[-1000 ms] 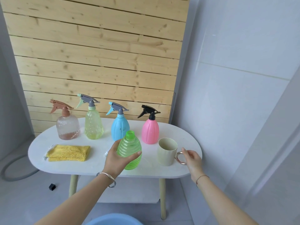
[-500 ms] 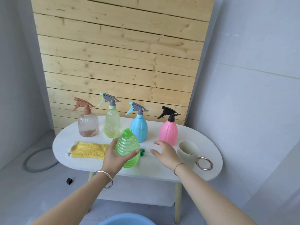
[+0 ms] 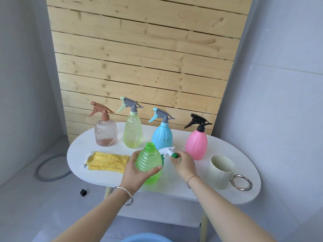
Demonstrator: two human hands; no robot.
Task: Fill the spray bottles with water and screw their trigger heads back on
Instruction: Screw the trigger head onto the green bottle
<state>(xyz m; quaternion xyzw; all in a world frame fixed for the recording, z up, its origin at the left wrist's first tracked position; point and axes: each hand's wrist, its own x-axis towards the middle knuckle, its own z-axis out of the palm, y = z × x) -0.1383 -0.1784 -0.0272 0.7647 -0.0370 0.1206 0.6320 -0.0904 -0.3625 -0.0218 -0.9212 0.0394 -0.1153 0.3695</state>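
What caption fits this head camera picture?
Left hand holds the open green bottle while right hand grips its trigger head.

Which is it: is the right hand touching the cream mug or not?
Apart. The head view shows bare table between the right hand and the cream mug; it grips the trigger head.

Nothing to read out here: no lettering, label, brand or number shows on the green bottle (image 3: 148,165) near the front, the pink bottle (image 3: 196,145) far right, the cream mug (image 3: 220,170) or the yellow cloth (image 3: 108,162) at left
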